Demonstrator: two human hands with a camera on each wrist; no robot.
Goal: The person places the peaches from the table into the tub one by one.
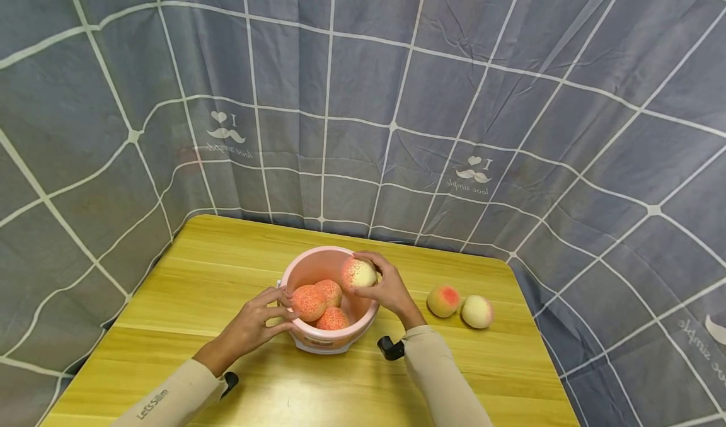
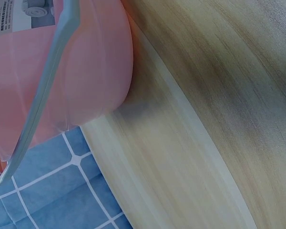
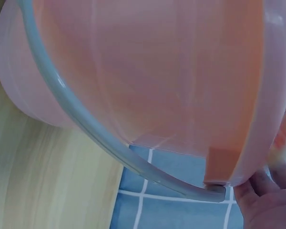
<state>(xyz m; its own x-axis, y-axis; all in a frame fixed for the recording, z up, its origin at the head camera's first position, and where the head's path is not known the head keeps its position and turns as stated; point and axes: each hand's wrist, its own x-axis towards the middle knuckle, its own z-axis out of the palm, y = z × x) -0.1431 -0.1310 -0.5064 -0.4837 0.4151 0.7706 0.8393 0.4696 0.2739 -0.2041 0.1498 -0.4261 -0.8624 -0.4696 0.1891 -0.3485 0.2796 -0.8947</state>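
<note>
A pink bucket (image 1: 363, 326) stands on the table, with several red-speckled peaches inside it. My left hand (image 1: 255, 323) holds the bucket's left rim, its fingers over the edge close against the uppermost peach (image 1: 308, 303). Lower in the bucket lie a peach at the back (image 1: 330, 293) and another at the front (image 1: 333, 318). At the right rim, my right hand (image 1: 388, 285) grips a pale peach with a red blush (image 1: 358, 273) between thumb and fingers, over the opening. The right wrist view catches only part of that hand, beside the rim; the left wrist view has no hand.
Right of the bucket, a yellow peach with a red patch (image 1: 443, 301) and a paler one (image 1: 478, 312) lie side by side on the wooden table (image 1: 215, 263). The bucket's grey handle (image 3: 81, 114) hangs down outside. A grey checked curtain (image 1: 363, 131) surrounds the table's back and sides.
</note>
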